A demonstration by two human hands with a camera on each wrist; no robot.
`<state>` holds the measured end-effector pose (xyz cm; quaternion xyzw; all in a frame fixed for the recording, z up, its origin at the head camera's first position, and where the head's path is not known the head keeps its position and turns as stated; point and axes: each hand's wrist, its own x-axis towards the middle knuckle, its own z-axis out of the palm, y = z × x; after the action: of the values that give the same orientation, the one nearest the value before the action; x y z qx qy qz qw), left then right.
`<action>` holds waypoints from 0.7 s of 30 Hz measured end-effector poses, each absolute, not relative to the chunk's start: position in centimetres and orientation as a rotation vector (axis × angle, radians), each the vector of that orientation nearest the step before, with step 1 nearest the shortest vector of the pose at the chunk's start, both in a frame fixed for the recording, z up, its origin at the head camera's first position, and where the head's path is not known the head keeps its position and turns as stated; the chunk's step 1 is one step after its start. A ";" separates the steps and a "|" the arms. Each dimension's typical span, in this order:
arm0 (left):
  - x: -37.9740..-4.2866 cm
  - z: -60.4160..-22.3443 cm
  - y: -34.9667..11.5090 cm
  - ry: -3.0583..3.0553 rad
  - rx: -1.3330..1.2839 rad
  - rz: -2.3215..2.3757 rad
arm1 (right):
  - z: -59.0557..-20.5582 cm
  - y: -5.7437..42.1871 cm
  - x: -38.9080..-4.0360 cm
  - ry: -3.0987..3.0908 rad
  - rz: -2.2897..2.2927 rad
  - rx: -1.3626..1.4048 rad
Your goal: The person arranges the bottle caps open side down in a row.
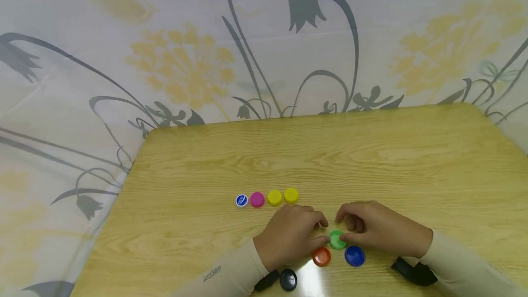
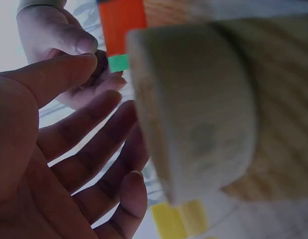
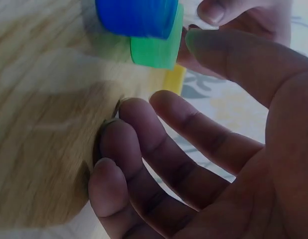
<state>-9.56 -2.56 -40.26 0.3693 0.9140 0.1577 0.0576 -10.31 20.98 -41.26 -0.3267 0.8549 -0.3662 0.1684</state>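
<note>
In the head view, a green bottle cap (image 1: 337, 240) lies flat on the table between my two hands. My left hand (image 1: 290, 233) is on its left with the thumb tip at its edge, fingers loosely bent. On the other side, my right hand (image 1: 377, 227) has its thumb at the cap's right edge and its fingers relaxed; whether either thumb touches is hard to tell. An orange cap (image 1: 321, 256) and a blue cap (image 1: 354, 256) sit just nearer. The right wrist view shows the green cap (image 3: 156, 52) beside the right thumb, with nothing gripped.
Farther back stands a row: a white-and-blue cap (image 1: 241, 200), a magenta cap (image 1: 257, 199) and two yellow caps (image 1: 274, 197). A black cap (image 1: 288, 279) lies near the left wrist. Flower-patterned fabric (image 1: 264, 40) borders the wooden table (image 1: 185, 168). A large blurred round thing (image 2: 204, 114) fills the left wrist view.
</note>
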 end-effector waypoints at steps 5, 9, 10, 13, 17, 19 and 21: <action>-9.5 -40.6 -2.6 2.729 1.090 0.521 | -41.5 20.8 -10.0 2.414 -1.043 -0.924; -9.5 -40.8 -2.5 2.708 1.106 0.540 | -41.6 20.6 -9.7 2.400 -1.038 -0.892; -9.5 -40.8 -2.5 2.704 1.111 0.545 | -41.7 20.6 -9.6 2.401 -1.035 -0.881; -9.5 -40.8 -2.4 2.690 1.113 0.556 | -41.7 20.4 -9.3 2.408 -1.039 -0.872; -9.6 -40.8 -2.5 2.670 1.101 0.592 | -41.5 20.1 -9.2 2.410 -1.054 -0.872; -9.6 -40.9 -2.6 2.662 1.090 0.605 | -41.5 19.9 -9.2 2.407 -1.067 -0.880; -9.7 -41.0 -2.7 2.663 1.086 0.604 | -41.5 19.8 -9.3 2.400 -1.080 -0.882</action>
<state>-9.71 -2.66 -41.00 0.3677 0.9015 0.2046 0.1015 -9.29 19.82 -41.53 -0.3126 0.8502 -0.3827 0.1819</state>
